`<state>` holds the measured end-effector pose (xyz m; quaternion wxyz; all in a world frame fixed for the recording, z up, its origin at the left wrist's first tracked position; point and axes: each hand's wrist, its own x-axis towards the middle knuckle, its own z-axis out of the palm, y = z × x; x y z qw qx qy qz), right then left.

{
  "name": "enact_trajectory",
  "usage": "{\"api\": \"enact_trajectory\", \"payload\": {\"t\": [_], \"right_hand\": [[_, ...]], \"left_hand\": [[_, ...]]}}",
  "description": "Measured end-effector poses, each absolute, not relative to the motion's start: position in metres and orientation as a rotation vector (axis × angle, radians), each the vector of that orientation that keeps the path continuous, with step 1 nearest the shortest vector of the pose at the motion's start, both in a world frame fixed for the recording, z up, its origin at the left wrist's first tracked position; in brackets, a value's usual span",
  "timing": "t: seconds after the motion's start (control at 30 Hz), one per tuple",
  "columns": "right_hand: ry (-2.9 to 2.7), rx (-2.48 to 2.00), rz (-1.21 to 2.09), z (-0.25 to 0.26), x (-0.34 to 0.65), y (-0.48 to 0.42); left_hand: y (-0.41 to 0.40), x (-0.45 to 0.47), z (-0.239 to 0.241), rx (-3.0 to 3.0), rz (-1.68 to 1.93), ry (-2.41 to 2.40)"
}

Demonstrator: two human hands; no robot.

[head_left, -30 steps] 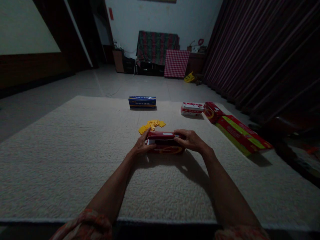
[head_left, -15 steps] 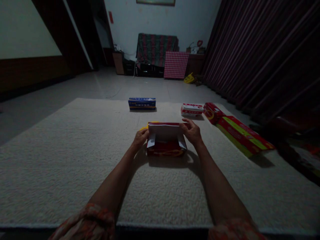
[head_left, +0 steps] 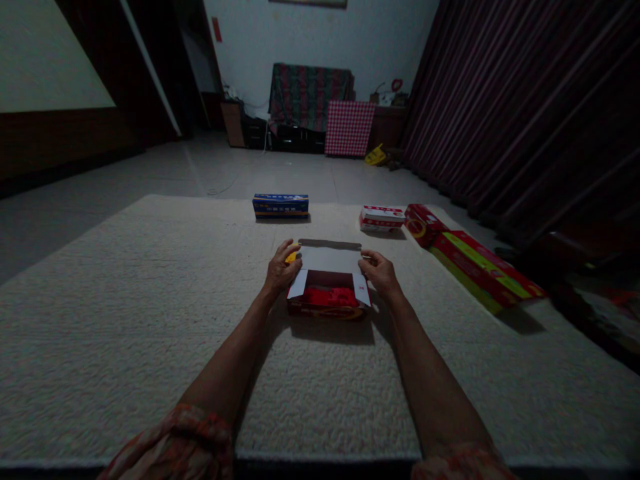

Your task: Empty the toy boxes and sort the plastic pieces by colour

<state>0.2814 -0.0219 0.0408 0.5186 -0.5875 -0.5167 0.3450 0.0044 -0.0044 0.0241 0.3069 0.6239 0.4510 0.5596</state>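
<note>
A small red box [head_left: 327, 301] lies on the cream rug [head_left: 150, 320] in front of me, its white-lined lid [head_left: 330, 257] folded back away from me. Something red shows inside. My left hand [head_left: 281, 270] grips the left side of the lid and my right hand [head_left: 379, 272] grips the right side, fingers curled on the cardboard. A bit of the yellow puzzle pieces [head_left: 291, 257] peeks out behind my left hand; the lid hides the others.
A blue box [head_left: 281, 206] stands at the rug's far edge. To the right lie a white-and-red box [head_left: 383, 218], a red box [head_left: 423, 224] and a long red-and-green box [head_left: 483, 269]. Dark curtains run along the right; furniture stands at the far wall.
The red box was closed under both hands. The lid has swung up and back until it lies open, covering most of the yellow pieces behind it.
</note>
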Motion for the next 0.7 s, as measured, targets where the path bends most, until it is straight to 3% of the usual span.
{"api": "enact_trajectory", "payload": {"t": [0.17,0.5,0.7], "right_hand": [[-1.376,-1.53,0.702,0.037,0.283,-0.02],[-1.867,-1.477,0.131,0.059,0.269,-0.044],[-2.046,-1.592,0.071,0.061,0.249,-0.063]], "left_hand": [[-0.011,-0.009,0.029,1.982,1.309,1.081],[-0.02,-0.022,0.025,1.761,1.02,1.09],[-0.026,-0.013,0.036,1.94,0.874,1.175]]}}
